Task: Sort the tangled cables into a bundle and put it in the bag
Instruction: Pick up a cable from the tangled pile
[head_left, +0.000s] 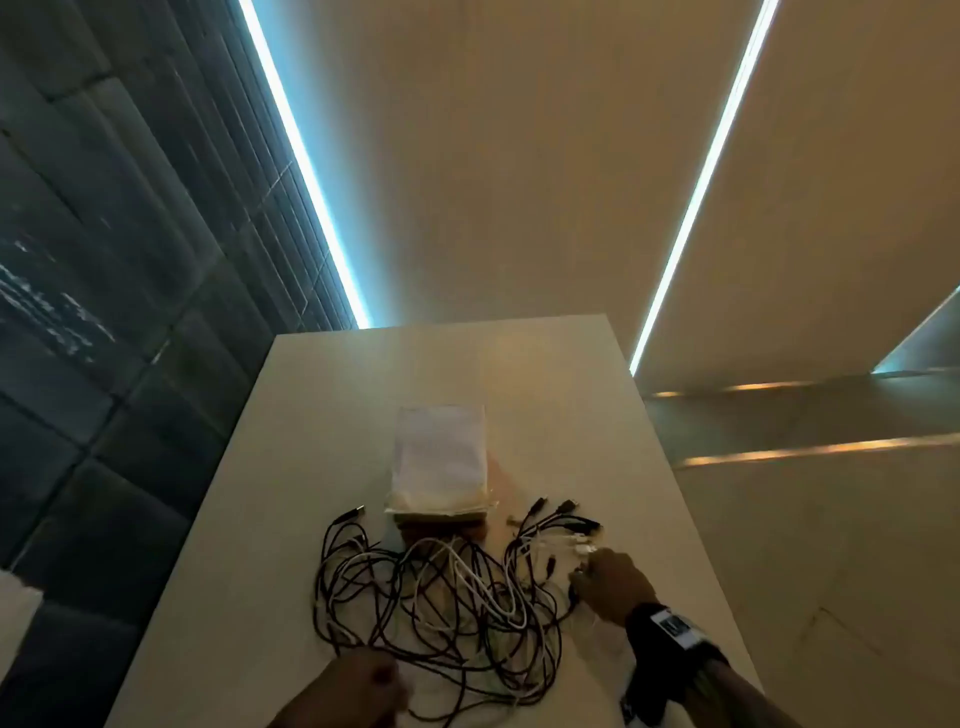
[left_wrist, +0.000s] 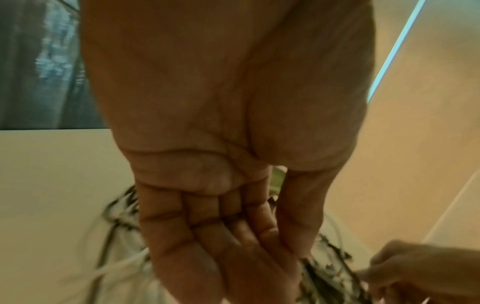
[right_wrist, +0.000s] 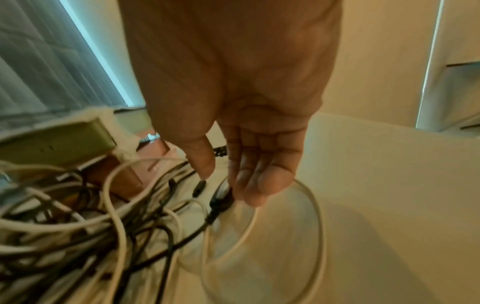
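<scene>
The tangled cables (head_left: 441, 597) sprawl across the worktop (head_left: 291, 415) just in front of the bag (head_left: 441, 457). The right hand (head_left: 615, 582) reaches into their right edge with relaxed, straight fingers touching a black plug (right_wrist: 221, 200); the left hand (head_left: 358, 686) hovers at the near edge, fingers straight, holding nothing. Best to free one end first — draw it out slowly, the other hand pinning the heap — before coiling.
</scene>
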